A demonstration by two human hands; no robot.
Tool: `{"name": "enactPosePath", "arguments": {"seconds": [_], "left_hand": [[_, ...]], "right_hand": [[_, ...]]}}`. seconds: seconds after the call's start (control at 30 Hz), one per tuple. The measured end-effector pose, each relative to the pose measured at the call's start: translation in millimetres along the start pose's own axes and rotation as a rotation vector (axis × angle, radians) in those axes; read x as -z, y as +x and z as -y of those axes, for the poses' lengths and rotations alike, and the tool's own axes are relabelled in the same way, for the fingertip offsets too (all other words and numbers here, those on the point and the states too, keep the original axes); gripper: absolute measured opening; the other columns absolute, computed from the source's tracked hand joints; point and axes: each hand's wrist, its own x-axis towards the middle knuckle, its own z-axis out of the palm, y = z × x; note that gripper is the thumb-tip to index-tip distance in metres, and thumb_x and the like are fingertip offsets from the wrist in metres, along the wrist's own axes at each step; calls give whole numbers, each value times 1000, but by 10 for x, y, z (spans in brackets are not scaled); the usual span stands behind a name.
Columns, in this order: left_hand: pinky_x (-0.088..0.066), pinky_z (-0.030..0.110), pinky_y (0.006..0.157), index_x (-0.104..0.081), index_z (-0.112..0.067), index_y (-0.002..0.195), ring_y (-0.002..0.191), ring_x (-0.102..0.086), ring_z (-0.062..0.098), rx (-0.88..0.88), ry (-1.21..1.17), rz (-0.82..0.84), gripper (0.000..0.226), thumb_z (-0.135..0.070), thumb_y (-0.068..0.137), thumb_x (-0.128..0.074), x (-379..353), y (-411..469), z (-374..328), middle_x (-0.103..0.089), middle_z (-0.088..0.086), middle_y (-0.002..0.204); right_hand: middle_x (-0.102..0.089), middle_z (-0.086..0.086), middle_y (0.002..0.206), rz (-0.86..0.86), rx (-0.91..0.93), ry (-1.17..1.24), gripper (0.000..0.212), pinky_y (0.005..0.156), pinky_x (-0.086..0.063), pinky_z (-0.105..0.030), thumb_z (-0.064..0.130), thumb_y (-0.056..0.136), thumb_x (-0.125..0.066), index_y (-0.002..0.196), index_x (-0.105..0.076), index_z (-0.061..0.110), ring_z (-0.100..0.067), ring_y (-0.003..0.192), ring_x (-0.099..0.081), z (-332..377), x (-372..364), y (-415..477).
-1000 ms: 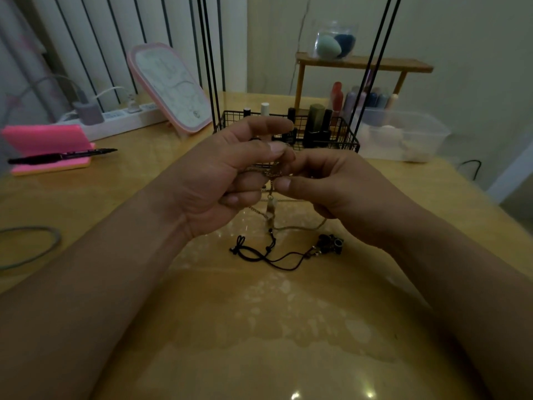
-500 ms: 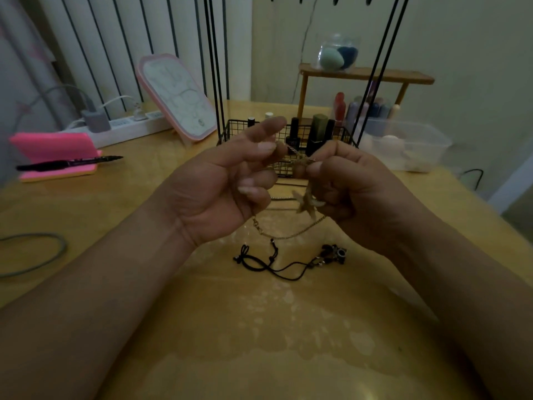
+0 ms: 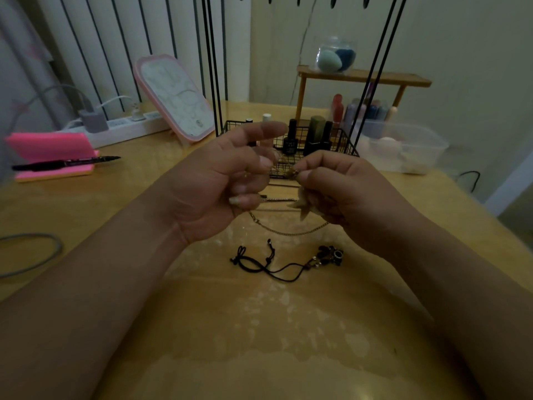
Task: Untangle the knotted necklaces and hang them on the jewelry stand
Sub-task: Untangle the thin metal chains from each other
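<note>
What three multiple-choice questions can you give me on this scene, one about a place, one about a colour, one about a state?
1. Where is the black cord necklace?
A. in a wire basket
B. on the table
C. on a shelf

2. What colour is the notepad under the pen?
A. green
B. white
C. pink

3. What state is the gold chain necklace in?
A. held up between the left hand and the right hand
B. lying flat on the table
C. coiled in a plastic box

Answers:
1 B, it lies on the tabletop.
2 C, its block is bright pink.
3 A, both hands hold it and its loop sags between them.
</note>
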Motion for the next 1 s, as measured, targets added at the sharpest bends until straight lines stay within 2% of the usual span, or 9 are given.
{"name": "enactPosePath", "arguments": {"seconds": [0.17, 0.33, 0.43, 0.57, 0.63, 0.77, 0.8, 0.87, 1.0], "left_hand": [[-32, 18, 41, -62, -13, 133, 54, -33, 8, -27, 314, -81, 45, 9, 95, -56, -68, -11, 28, -51, 2, 87], [-42, 24, 48, -65, -22, 121, 56, -44, 7, -69, 616, -109, 39, 6, 93, -64, -117, -46, 50, -48, -1, 79], [-52, 27, 52, -64, -23, 115, 59, -47, 10, -106, 781, -143, 34, 2, 92, -68, -131, -54, 63, -47, -6, 69], [-62, 36, 56, -64, -24, 99, 56, -48, 6, -153, 1000, -182, 19, -10, 91, -74, -125, -64, 87, -45, -11, 60], [-63, 38, 57, -65, -23, 92, 54, -50, 6, -164, 1033, -193, 14, -15, 91, -76, -114, -72, 70, -46, -11, 57], [-58, 24, 54, -68, -19, 91, 54, -62, 15, -135, 982, -206, 7, -16, 95, -73, -105, -87, 2, -57, 2, 62], [-58, 22, 54, -69, -19, 92, 54, -64, 14, -116, 971, -198, 6, -15, 96, -71, -108, -91, -6, -60, 1, 61], [-59, 24, 56, -71, -19, 96, 54, -65, 12, -84, 957, -167, 6, -14, 98, -68, -114, -96, -18, -62, -2, 58], [-58, 25, 58, -71, -17, 100, 56, -67, 20, -17, 897, -99, 8, -14, 101, -64, -105, -107, -34, -66, 8, 62]], "right_hand": [[-54, 2, 58, -20, 21, -25, 11, 45, -29, -22, 11, 102, -58, 102, -69, 13, -10, 50, -40, 2, 13, 3], [-56, 2, 59, 18, 18, -59, 10, 46, -31, -23, 14, 102, -58, 101, -67, 10, -10, 49, -42, 1, 14, 0], [-59, -1, 61, 17, 34, -109, 7, 46, -37, -18, 14, 100, -63, 98, -67, 8, -8, 49, -48, -6, -10, -6], [-69, -6, 71, -3, 101, -159, 10, 50, -42, -12, 12, 97, -69, 98, -67, 3, -3, 53, -56, -3, -15, -23], [-72, -4, 76, -20, 123, -160, 8, 50, -41, -10, 11, 98, -67, 98, -65, 3, 1, 54, -57, 13, 6, -24], [-76, -5, 80, -60, 94, -217, 10, 52, -44, -13, 18, 102, -61, 98, -63, 9, 0, 60, -63, 42, 43, -11], [-75, -4, 78, -61, 79, -229, 12, 51, -46, -14, 21, 104, -59, 99, -62, 10, -2, 60, -65, 44, 44, -12], [-72, -3, 72, -49, 61, -242, 14, 50, -46, -17, 23, 105, -56, 100, -60, 11, -6, 59, -64, 50, 33, -20], [-69, -2, 68, -27, 75, -264, 13, 50, -46, -20, 25, 106, -56, 101, -59, 13, -10, 59, -62, 47, 24, -30]]}}
